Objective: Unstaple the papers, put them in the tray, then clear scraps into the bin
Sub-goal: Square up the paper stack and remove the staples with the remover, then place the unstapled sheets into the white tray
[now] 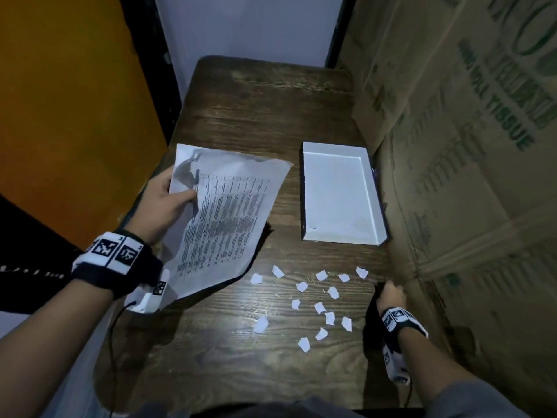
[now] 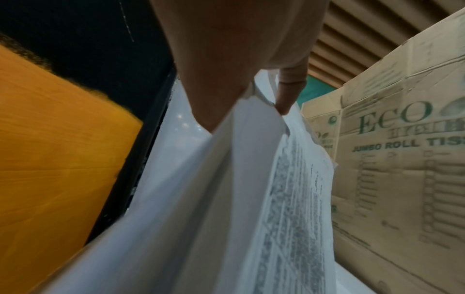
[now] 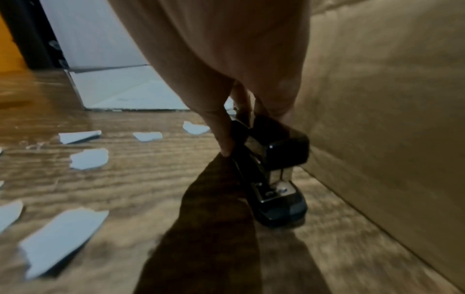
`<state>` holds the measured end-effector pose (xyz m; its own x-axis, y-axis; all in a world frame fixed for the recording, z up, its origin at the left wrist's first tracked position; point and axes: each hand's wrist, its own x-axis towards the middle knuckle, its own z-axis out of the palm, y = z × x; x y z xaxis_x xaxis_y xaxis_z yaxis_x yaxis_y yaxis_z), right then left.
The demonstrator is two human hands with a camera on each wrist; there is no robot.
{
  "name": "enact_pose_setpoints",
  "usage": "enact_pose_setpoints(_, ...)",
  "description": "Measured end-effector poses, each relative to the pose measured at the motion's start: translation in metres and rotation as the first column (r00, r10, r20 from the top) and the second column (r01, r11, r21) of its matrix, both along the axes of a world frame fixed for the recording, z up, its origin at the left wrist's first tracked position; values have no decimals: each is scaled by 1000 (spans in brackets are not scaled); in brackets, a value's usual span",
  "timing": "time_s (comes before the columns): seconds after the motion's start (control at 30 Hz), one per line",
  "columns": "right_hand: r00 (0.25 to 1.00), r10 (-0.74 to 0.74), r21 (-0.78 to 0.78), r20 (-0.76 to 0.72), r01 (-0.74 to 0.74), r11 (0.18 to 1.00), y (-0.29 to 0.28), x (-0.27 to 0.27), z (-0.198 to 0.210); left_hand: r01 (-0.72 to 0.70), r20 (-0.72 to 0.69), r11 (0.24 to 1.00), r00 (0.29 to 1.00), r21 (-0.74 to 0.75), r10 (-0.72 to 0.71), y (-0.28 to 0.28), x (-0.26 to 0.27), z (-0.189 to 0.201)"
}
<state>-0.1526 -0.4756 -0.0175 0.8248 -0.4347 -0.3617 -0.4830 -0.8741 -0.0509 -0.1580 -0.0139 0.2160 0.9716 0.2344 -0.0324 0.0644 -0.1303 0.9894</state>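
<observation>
My left hand (image 1: 168, 200) pinches the left edge of the printed papers (image 1: 229, 212), lifted and curling above the table's left side. Up close, the thumb and a finger clamp the sheets (image 2: 251, 179) between them. A white tray (image 1: 340, 194) sits at the right of the wooden table (image 1: 271, 116), with nothing in it. Several white paper scraps (image 1: 319, 300) lie scattered in front of the tray. My right hand (image 1: 390, 292) grips a black stapler (image 3: 274, 173) by its rear, its nose resting on the table beside the cardboard.
Big cardboard boxes (image 1: 467, 146) printed "Jumbo Roll Tissue" wall in the table's right edge. An orange panel (image 1: 66, 116) stands left of the table. A pale wall (image 1: 247, 25) lies behind it. No bin shows in any view.
</observation>
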Motion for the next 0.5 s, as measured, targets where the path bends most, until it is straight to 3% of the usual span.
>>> enact_pose_setpoints(0.13,1000,-16,9,-23,16,1000,-2,-8,0,49,13,998,999,-35,-48,-15,19,9)
enact_pose_setpoints(0.2,996,45,44,74,-48,998,11,3,18,61,-12,995,998,-73,-62,-25,32,13)
enact_pose_setpoints(0.27,953,64,345,298,-170,923,36,24,51,78,-38,988,996,-133,-84,-38,47,15)
enact_pose_setpoints(0.3,933,5,565,361,-223,794,50,35,73,96,-51,978,993,-183,-107,-46,55,16)
enact_pose_setpoints(0.33,936,-45,750,349,-250,613,62,47,91,109,-62,964,990,-243,-128,-55,63,18)
enact_pose_setpoints(0.4,971,-70,953,229,-209,219,78,67,115,106,-88,936,986,-335,-143,-70,80,20)
enact_pose_setpoints(0.43,986,-61,986,152,-147,84,80,75,121,99,-100,924,984,-370,-145,-77,88,20)
enact_pose_setpoints(0.5,999,-8,998,51,-52,-33,80,86,127,74,-126,892,982,-446,-144,-90,106,14)
